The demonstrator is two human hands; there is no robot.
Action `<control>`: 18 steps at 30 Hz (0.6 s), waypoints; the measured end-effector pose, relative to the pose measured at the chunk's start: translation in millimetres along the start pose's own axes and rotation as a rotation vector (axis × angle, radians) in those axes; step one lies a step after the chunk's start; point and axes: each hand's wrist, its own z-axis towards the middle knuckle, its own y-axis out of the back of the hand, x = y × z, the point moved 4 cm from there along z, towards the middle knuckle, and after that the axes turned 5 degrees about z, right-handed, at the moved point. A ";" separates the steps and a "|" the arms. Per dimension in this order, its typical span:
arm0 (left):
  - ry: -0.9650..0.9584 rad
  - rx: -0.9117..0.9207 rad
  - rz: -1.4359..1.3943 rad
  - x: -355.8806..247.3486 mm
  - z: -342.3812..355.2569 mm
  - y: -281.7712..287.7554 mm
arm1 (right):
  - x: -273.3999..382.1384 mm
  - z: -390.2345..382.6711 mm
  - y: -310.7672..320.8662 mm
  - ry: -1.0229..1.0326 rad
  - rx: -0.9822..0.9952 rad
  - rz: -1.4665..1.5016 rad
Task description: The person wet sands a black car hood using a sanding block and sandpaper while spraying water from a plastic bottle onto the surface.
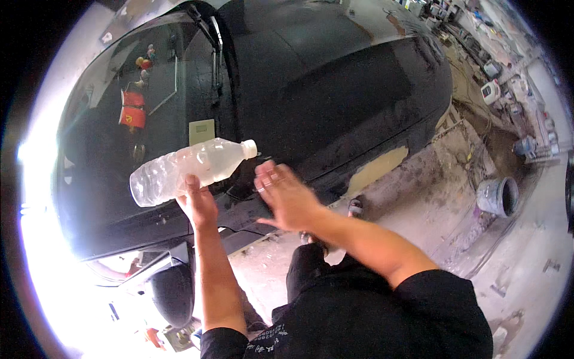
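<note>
— Steadying the clear bottle (191, 170): what serves best?
— Likely a light grip mid-body; squeezing could buckle the thin wall.
— Position?
— Nine o'clock of centre, over the black car (353, 90), white cap (249, 149) pointing nearly three o'clock.
— Hands?
— Left hand (200, 207) wrapped below the bottle, thumb across its near side. Right hand (287, 197) wide, blurred, just off the cap's five o'clock side, seemingly holding nothing.
</note>
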 end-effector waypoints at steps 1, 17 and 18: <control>0.000 0.010 0.044 -9.3 0.9 6.4 | -11.5 -10.0 16.6 -0.094 0.108 0.033; -0.052 0.372 0.198 -52.5 41.5 -29.2 | 82.6 55.7 -95.1 -0.844 -0.706 0.115; -0.049 0.358 0.183 -55.0 41.2 -24.3 | 85.3 53.8 -92.9 -0.859 -0.740 0.098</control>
